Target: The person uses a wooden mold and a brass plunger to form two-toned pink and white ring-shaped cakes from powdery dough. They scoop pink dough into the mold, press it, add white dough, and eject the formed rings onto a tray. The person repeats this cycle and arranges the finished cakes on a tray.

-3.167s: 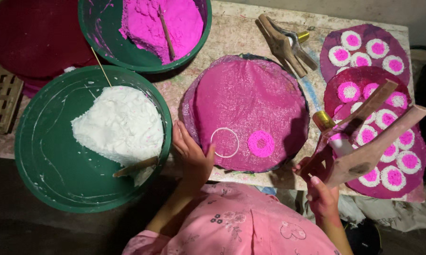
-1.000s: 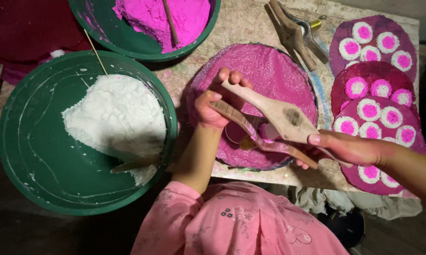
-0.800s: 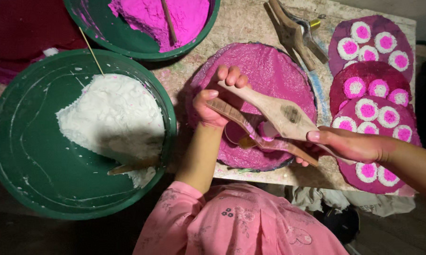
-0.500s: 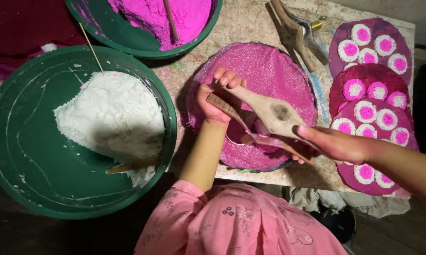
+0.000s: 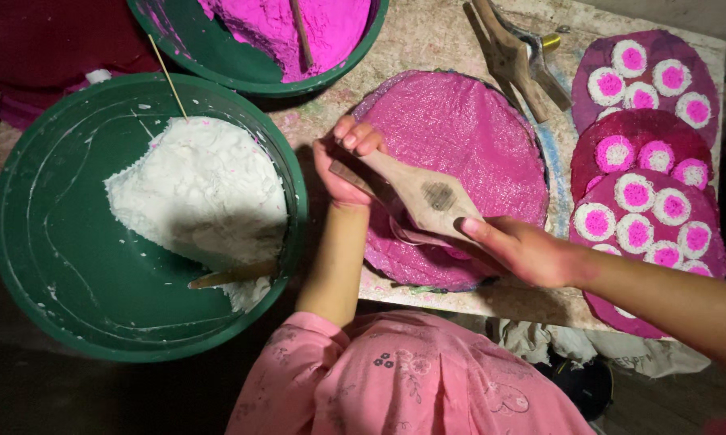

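While both hands work a hinged wooden press mould [image 5: 423,193] over the middle of the table, the largest thing in view is the green basin [image 5: 73,266] at near left, holding a mound of white paste [image 5: 198,193]. A wooden spatula [image 5: 232,274] lies at the near edge of the mound and a thin stick [image 5: 168,76] leans on the basin's far rim. A second green basin [image 5: 218,56], far centre, holds bright pink paste [image 5: 278,24] with another stick [image 5: 301,32] standing in it. At the centre of the worn table [image 5: 427,40] lies a round pink mat [image 5: 475,137], partly covered by the mould. To the right, overlapping dark red mats [image 5: 693,201] carry rows of round white cakes with pink centres [image 5: 637,193]. A spare wooden mould [image 5: 512,52] lies at far right of centre, just beside the pink mat. The left hand [image 5: 343,165] curls its fingers tightly around the far-left end of the press mould. The right hand [image 5: 524,251] clasps the near-right handles, thumb on the upper leaf; the two leaves lie nearly closed. What lies between them cannot be told. The pink floral sleeve [image 5: 363,370] fills the near foreground.
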Available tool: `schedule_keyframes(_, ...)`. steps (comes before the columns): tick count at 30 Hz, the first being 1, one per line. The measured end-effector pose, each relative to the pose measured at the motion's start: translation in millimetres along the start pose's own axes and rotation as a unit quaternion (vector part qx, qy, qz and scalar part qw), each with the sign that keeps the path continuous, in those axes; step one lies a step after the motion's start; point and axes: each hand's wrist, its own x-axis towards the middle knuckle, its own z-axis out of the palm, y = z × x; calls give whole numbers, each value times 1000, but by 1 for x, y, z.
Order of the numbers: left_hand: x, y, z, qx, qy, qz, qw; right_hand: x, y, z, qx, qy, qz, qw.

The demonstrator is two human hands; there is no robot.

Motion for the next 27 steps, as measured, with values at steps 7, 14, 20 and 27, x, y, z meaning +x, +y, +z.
schedule_keyframes(7, 0, -37, -24, 13, 22, 7, 1000, -13, 10, -9, -53, 47, 47, 996)
schedule_keyframes(14, 34, -21, -23, 50, -47, -44, 997, -2, 7, -6, -41, 111, -36, 992)
schedule_keyframes(20, 27, 7, -4, 100, -41, -44, 993, 13, -1, 9, -45, 106, -113, 987)
schedule_keyframes(27, -7, -19, -9, 61, 3, -33, 998, 10, 44, 13, 37, 44, 3, 998)
